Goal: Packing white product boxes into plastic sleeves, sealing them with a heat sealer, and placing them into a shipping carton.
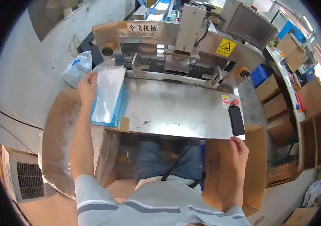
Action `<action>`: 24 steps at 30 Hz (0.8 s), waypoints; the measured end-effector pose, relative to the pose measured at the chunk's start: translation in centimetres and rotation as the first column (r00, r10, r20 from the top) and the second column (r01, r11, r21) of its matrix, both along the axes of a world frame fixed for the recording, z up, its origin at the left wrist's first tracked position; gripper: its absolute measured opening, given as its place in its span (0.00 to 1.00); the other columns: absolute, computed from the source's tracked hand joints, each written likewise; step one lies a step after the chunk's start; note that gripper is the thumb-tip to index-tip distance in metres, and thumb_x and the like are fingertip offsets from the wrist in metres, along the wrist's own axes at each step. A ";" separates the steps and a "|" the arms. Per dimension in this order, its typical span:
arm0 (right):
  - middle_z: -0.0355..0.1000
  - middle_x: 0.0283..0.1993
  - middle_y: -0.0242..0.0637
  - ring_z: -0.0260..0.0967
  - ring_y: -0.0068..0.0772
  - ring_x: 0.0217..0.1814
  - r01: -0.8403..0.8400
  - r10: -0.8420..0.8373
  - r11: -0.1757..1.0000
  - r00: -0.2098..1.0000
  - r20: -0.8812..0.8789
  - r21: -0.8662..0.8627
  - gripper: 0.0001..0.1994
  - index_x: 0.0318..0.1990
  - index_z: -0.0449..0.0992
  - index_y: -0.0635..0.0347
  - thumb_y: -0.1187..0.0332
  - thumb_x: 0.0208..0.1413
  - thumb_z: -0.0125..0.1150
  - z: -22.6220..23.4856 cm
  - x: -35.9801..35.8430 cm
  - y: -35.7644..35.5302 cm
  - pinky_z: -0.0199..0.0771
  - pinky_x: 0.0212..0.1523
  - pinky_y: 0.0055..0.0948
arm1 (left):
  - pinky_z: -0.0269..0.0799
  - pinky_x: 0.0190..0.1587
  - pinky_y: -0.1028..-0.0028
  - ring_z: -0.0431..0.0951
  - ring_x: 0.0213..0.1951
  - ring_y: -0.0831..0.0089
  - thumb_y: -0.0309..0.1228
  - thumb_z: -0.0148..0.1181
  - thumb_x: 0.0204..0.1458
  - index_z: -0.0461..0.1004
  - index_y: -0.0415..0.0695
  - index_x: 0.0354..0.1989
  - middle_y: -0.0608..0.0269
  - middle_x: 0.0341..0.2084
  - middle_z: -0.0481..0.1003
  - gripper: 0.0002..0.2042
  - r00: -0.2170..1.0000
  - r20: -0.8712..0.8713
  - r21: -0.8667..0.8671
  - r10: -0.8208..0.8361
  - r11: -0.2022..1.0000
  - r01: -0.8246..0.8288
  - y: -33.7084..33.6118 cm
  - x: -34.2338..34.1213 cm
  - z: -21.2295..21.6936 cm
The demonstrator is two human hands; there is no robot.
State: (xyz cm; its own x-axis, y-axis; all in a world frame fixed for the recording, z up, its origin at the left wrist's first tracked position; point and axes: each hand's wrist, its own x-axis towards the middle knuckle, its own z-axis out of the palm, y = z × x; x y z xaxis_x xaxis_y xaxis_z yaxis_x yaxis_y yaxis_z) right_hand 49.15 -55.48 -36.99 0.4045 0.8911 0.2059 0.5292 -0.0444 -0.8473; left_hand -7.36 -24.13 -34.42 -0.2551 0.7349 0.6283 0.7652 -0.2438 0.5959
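Note:
My left hand is at the far left corner of the metal table, its fingertips pinched at the edge of a whitish plastic sheet. That sheet lies on top of a stack in a light blue tray, overhanging the tray's far end. At the table's front right corner is my right hand, fingers loosely bent and apart, with nothing visible in them. Just beyond its fingertips lies a black phone, next to a red push button.
Behind the metal table stands a machine with a steel crossbeam and a central press head. An open carton lined with clear plastic is below left, another carton below right. A monitor stands at back right.

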 end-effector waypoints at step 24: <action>0.76 0.41 0.38 0.75 0.44 0.47 -0.558 0.369 0.720 0.811 0.454 0.413 0.10 0.29 0.75 0.61 0.70 0.44 0.73 3.3 -12.3 7.1 0.77 0.45 0.39 | 0.59 0.21 0.81 0.66 0.19 0.86 0.35 0.65 0.60 0.71 0.42 0.18 0.72 0.15 0.71 0.19 0.578 0.804 -0.487 -0.137 0.407 0.773 -21.8 22.3 -5.4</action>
